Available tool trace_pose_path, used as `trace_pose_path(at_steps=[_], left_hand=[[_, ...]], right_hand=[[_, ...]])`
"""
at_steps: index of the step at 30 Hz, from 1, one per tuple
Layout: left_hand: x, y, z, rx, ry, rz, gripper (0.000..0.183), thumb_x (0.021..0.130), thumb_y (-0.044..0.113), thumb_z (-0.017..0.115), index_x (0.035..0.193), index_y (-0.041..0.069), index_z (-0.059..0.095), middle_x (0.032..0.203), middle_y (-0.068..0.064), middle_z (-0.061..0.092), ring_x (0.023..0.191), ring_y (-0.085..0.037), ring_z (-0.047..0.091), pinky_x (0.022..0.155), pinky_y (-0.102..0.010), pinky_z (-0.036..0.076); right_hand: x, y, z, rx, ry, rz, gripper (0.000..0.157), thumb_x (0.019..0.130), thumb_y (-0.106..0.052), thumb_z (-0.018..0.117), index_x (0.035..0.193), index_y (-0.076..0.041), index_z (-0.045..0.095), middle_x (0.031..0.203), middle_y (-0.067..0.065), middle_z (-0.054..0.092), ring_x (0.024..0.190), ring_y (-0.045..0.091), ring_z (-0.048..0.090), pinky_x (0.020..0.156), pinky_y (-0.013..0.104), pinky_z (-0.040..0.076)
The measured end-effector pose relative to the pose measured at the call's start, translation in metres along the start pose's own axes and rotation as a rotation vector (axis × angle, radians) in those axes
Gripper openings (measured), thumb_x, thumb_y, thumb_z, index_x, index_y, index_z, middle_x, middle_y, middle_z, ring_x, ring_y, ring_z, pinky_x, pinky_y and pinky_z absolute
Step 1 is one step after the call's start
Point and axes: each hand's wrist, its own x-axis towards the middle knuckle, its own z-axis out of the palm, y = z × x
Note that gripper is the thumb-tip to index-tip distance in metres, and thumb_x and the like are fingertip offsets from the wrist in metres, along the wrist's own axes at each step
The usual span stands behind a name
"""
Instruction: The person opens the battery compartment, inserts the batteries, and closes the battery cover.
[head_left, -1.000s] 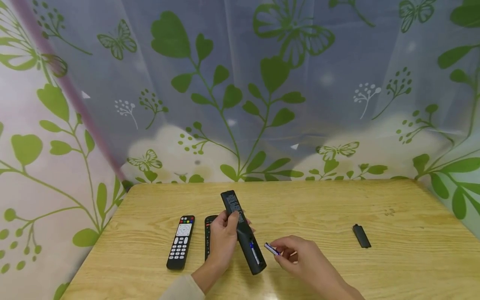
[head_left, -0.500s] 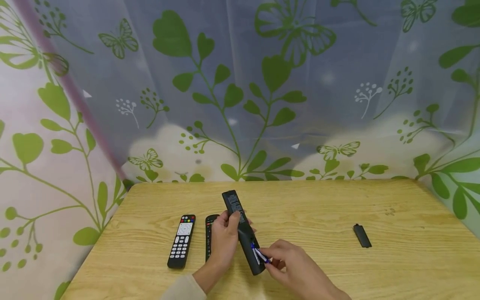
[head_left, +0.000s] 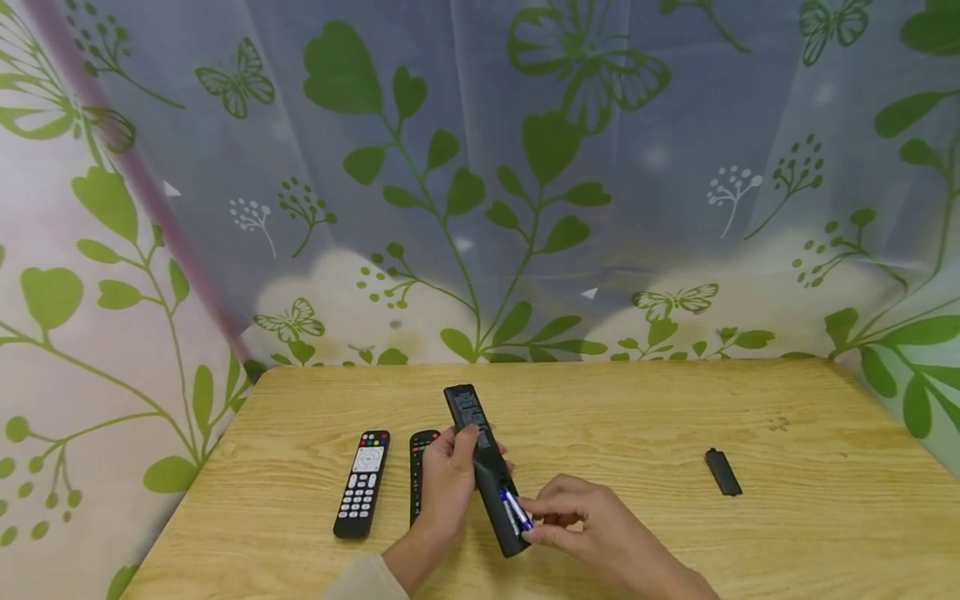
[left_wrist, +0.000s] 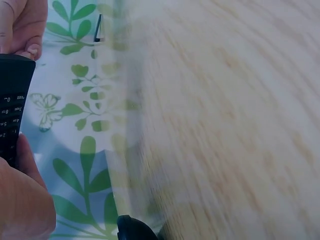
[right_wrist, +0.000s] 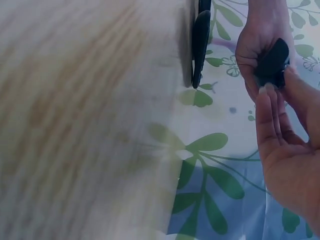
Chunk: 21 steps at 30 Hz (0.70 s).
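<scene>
My left hand (head_left: 448,475) grips a black remote control (head_left: 487,462) tilted over the table, its labelled back facing up and its battery compartment open. One battery (head_left: 509,518) lies in the compartment. Thumb and fingers of my right hand (head_left: 596,523) pinch a second blue-and-silver battery (head_left: 517,510), which overlaps the compartment opening beside the first. In the left wrist view the button side of the remote control (left_wrist: 11,107) shows. The right wrist view catches the remote's end (right_wrist: 273,60) at the right fingertips, with the batteries hidden there.
Left of the hands lies a black remote with white buttons (head_left: 362,487). Another black remote (head_left: 417,467) is partly hidden behind the left hand. The small black battery cover (head_left: 723,472) lies at the right on the wooden table (head_left: 630,417). A leaf-patterned cloth (head_left: 465,208) hangs behind.
The right hand has moved left, bringing its battery from beside the remote into the compartment opening, where it now lies more in line with the first. The left hand has barely moved.
</scene>
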Motion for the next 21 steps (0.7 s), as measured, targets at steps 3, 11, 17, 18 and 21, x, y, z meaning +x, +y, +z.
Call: trace_pose_path(at_steps=[3, 11, 17, 18, 21], left_hand=[[-0.001, 0.001, 0.000, -0.013, 0.007, 0.001, 0.037, 0.099, 0.023, 0.045, 0.115, -0.010, 0.051, 0.090, -0.020, 0.066, 0.071, -0.025, 0.069, 0.072, -0.037, 0.059], [-0.002, 0.004, 0.000, -0.026, 0.000, 0.011, 0.037, 0.100, 0.023, 0.043, 0.116, -0.010, 0.051, 0.092, -0.021, 0.065, 0.072, -0.025, 0.069, 0.072, -0.037, 0.059], [-0.003, 0.009, 0.003, -0.042, -0.018, 0.017, 0.037, 0.099, 0.022, 0.045, 0.114, -0.011, 0.052, 0.089, -0.019, 0.065, 0.070, -0.025, 0.069, 0.074, -0.038, 0.058], [-0.003, 0.009, 0.003, -0.045, -0.024, 0.019, 0.036, 0.099, 0.021, 0.045, 0.114, -0.011, 0.053, 0.088, -0.018, 0.066, 0.070, -0.025, 0.068, 0.074, -0.038, 0.058], [-0.004, 0.010, 0.003, -0.048, -0.041, 0.032, 0.036, 0.100, 0.021, 0.044, 0.114, -0.010, 0.053, 0.088, -0.018, 0.065, 0.071, -0.024, 0.068, 0.075, -0.038, 0.058]], right_hand=[[0.000, 0.002, 0.002, 0.031, 0.043, 0.006, 0.032, 0.088, -0.034, 0.067, 0.114, -0.016, 0.071, 0.095, -0.006, 0.063, 0.077, 0.011, 0.058, 0.064, 0.027, 0.053], [0.002, 0.002, 0.009, 0.267, 0.056, 0.082, 0.025, 0.087, -0.023, 0.071, 0.105, -0.007, 0.065, 0.102, 0.008, 0.061, 0.084, 0.021, 0.065, 0.073, 0.030, 0.056], [0.002, 0.007, 0.009, 0.613, -0.039, 0.258, 0.038, 0.090, -0.016, 0.069, 0.115, 0.009, 0.055, 0.099, 0.015, 0.065, 0.083, 0.027, 0.068, 0.074, 0.036, 0.058], [0.002, 0.008, 0.009, 0.642, -0.052, 0.273, 0.040, 0.090, -0.016, 0.068, 0.117, 0.011, 0.054, 0.098, 0.016, 0.067, 0.083, 0.026, 0.068, 0.074, 0.036, 0.058], [0.001, 0.009, 0.010, 0.677, -0.065, 0.284, 0.043, 0.092, -0.017, 0.065, 0.121, 0.013, 0.055, 0.097, 0.017, 0.068, 0.082, 0.021, 0.068, 0.074, 0.033, 0.058]])
